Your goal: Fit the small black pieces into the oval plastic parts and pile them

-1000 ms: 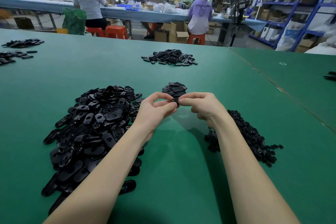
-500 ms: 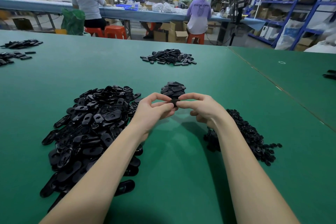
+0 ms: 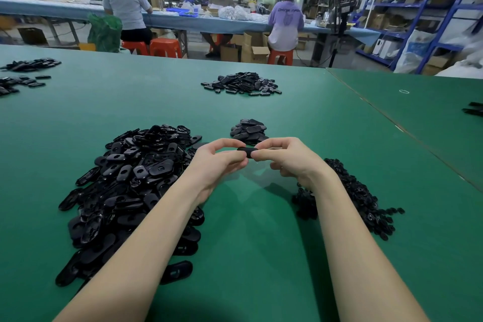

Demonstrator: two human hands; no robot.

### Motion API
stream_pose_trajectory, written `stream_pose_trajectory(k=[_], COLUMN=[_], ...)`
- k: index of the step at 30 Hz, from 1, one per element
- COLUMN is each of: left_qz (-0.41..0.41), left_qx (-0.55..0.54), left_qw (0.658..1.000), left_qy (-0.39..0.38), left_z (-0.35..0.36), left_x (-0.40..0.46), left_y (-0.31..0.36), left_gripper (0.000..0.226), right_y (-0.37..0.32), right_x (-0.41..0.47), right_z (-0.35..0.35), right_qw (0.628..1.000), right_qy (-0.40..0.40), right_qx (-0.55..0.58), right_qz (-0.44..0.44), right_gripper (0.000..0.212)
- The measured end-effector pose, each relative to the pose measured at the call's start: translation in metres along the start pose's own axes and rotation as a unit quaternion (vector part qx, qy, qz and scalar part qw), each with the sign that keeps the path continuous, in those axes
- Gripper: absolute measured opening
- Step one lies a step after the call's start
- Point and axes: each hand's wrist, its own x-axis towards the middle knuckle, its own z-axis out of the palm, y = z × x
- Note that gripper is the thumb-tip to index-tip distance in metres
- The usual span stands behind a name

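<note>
My left hand (image 3: 218, 162) and my right hand (image 3: 286, 158) meet above the green table (image 3: 248, 243), both pinching one black oval plastic part (image 3: 247, 151) between thumbs and forefingers. A big heap of oval parts (image 3: 130, 185) lies to the left under my left forearm. A heap of small black pieces (image 3: 358, 196) lies to the right, partly hidden by my right wrist. A small pile of oval parts (image 3: 249, 131) sits just beyond my hands. Whether a small piece sits in the held part is hidden by my fingers.
Another pile of black parts (image 3: 241, 83) lies farther back at centre, and more piles (image 3: 23, 73) at the far left. A seam (image 3: 392, 123) divides the table on the right. Several people sit at a bench (image 3: 183, 21) beyond the table's far edge.
Both hands stay together on the same oval part; the fingers have shifted slightly, and the part now shows more plainly between the fingertips.
</note>
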Motion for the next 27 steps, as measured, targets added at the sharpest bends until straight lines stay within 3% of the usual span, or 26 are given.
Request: stream_pose_trajectory(k=[8, 21, 27], left_qz=[0.031, 0.052, 0.138], left_qx=[0.107, 0.222, 0.332], left_qw=[0.993, 0.971, 0.933], left_qy=[0.036, 0.075, 0.011], left_z=[0.002, 0.003, -0.004], left_x=[0.001, 0.004, 0.004], left_y=[-0.005, -0.014, -0.005], left_gripper=[0.015, 0.013, 0.019], right_y=[0.0, 0.008, 0.009], right_x=[0.003, 0.005, 0.003], right_z=[0.005, 0.015, 0.004], right_qw=[0.997, 0.996, 0.999], right_qy=[0.011, 0.029, 0.024], right_qx=[-0.056, -0.052, 0.006], right_qz=[-0.047, -0.071, -0.042], right_gripper=[0.009, 0.021, 0.008])
